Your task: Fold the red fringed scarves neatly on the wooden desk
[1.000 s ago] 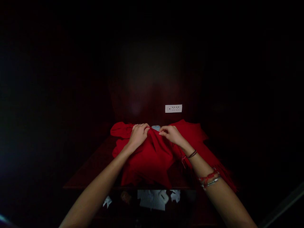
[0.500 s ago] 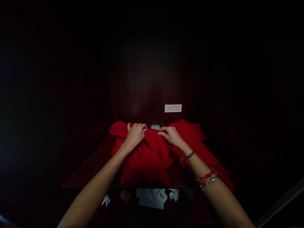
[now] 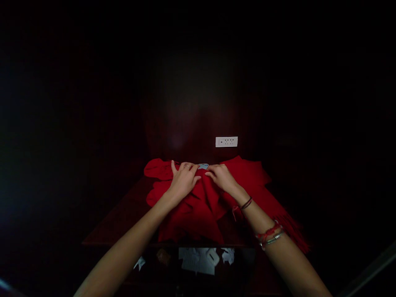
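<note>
Left hand [image 3: 184,180] had shifted right over the last half second, narrowing the gap to the right hand [image 3: 223,178]. Red cloth [image 3: 196,218] lay rumpled beneath and between them, long axis running from the fingertips toward the wearer, near end ragged. Left thumb and forefinger stood apart; right-hand pinch (too dark) couldn't be confirmed. Phone [image 3: 203,166] sat just beyond the fingertips.

Head-worn view, facing forward and down, both forearms entering from below
</note>
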A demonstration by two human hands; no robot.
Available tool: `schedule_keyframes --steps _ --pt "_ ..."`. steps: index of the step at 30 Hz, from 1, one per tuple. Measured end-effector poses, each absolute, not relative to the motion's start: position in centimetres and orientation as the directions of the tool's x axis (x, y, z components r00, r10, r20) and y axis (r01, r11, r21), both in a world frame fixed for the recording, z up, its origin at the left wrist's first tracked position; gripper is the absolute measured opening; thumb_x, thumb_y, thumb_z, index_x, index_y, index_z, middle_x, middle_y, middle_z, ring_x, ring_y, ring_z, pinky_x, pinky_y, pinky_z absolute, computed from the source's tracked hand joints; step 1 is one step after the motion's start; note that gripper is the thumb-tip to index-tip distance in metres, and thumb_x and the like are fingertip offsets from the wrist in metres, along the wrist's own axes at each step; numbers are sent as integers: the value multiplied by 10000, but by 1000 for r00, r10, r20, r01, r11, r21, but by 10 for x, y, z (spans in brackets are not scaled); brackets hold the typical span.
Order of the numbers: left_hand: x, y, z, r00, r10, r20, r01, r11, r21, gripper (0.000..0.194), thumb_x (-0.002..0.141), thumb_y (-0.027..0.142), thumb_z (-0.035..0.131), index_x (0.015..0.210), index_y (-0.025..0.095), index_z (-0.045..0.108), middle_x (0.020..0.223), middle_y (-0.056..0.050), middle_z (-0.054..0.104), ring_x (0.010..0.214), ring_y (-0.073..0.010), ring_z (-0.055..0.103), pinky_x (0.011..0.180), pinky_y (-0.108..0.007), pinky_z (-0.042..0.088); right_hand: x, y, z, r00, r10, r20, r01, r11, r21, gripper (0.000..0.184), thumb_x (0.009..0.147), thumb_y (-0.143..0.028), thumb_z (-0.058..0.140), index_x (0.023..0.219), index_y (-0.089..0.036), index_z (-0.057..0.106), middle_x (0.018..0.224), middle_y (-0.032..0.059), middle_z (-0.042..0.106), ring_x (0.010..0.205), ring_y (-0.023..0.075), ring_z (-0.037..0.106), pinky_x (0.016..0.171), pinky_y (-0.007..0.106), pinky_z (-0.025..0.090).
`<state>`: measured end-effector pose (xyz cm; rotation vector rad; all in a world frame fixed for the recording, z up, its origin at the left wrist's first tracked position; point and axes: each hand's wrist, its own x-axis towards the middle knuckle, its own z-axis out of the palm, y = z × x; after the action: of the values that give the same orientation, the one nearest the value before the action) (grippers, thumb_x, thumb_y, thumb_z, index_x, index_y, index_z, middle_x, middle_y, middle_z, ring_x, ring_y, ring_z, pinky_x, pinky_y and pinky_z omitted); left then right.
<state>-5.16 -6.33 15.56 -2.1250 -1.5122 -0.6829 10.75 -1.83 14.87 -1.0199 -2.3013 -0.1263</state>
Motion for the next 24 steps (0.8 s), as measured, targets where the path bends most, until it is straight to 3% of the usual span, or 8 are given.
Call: schedule_keyframes --steps 3,8,12,15,20,24 --pt "-48 -66 157 312 714 626 941 -325 -98 177 797 208 405 894 217 553 846 -34 605 866 -197 495 942 -530 99 106 -18 148 -530 626 572 705 700 -113 153 781 -237 497 859 -161 605 825 62 630 775 154 548 688 238 342" --pt "-59 -65 157 190 709 679 981 -170 -97 187 777 145 390 838 186 563 811 -57 595 855 -212 490 944 -526 98 115 -17 147 -555 730 398 768 634 -93 160 770 -275 512 799 -166 625 741 68 632 708 161 545 612 239 328" --pt "-58 -61 152 218 742 635 968 -246 -45 253 773 243 438 1012 206 513 1001 -82 557 967 -249 444 908 -582 110 110 -25 155 -546 688 479 776 631 -22 171 786 -278 488 798 -164 615 755 69 621 748 164 517 646 258 308" --pt "-52 -60 150 302 738 603 933 -357 -31 206 791 288 425 953 233 538 972 -41 575 950 -216 457 926 -572 78 105 -32 161 -551 647 527 777 628 42 133 775 -257 505 793 -171 604 770 63 618 813 182 488 703 296 284" --pt "-58 -64 153 233 695 680 968 -233 -93 180 796 228 401 804 181 574 800 -55 593 867 -214 482 944 -547 42 111 -31 158 -532 708 465 815 576 55 102 771 -228 503 764 -173 589 766 63 619 842 195 474 755 342 253" --pt "-57 -64 152 227 695 683 969 -230 -88 217 756 281 471 939 190 544 997 -100 543 986 -269 425 911 -589 69 110 -32 156 -554 653 517 794 601 91 128 794 -203 452 767 -172 573 784 55 615 845 187 467 819 367 221"
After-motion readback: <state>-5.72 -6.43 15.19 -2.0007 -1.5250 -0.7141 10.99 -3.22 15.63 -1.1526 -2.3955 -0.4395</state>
